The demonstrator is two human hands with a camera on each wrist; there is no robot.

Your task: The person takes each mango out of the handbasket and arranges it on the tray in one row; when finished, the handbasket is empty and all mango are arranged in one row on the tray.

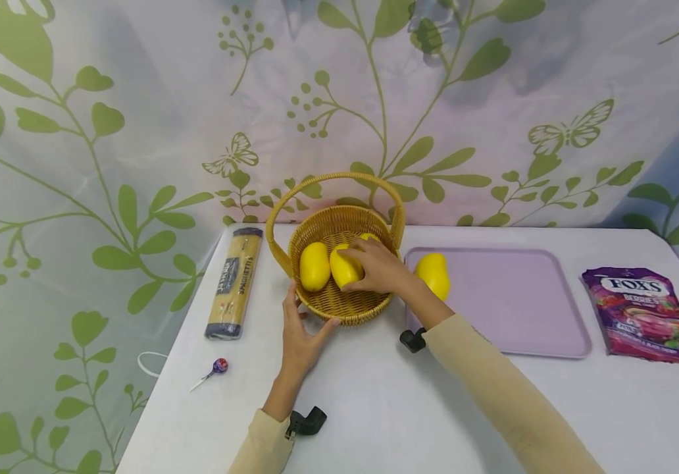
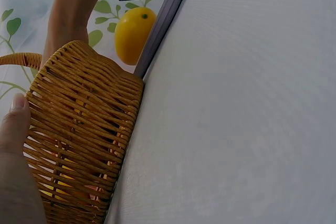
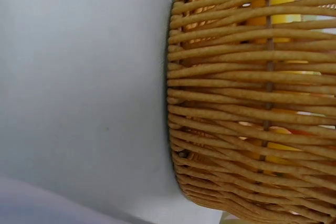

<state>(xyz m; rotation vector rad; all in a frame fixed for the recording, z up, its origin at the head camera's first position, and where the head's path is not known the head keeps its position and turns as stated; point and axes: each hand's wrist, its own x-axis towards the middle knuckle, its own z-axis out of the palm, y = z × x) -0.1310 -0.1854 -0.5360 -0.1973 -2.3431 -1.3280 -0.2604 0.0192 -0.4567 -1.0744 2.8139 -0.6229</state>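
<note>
A woven basket (image 1: 339, 313) with a tall arched handle stands on the table, yellow mangoes inside. My right hand (image 1: 375, 266) reaches in over its right rim and grips the middle mango (image 1: 344, 268), fingers and thumb round it. Left of that lies another mango (image 1: 314, 266); a third (image 1: 369, 237) shows partly behind the hand. My left hand (image 1: 302, 339) rests against the basket's front left side, thumb and fingers spread along the outside. In the left wrist view, the left thumb (image 2: 16, 124) lies straight at the wicker wall (image 2: 84, 124). The right wrist view shows only the basket's outer weave (image 3: 252, 98), not the hand.
A lilac tray (image 1: 505, 303) lies right of the basket, with one mango (image 1: 433, 276) at its left edge. Farther right is a purple Fox's candy bag (image 1: 644, 313). To the left are a spaghetti pack (image 1: 234, 283) and a lollipop (image 1: 219, 366). A patterned curtain hangs behind.
</note>
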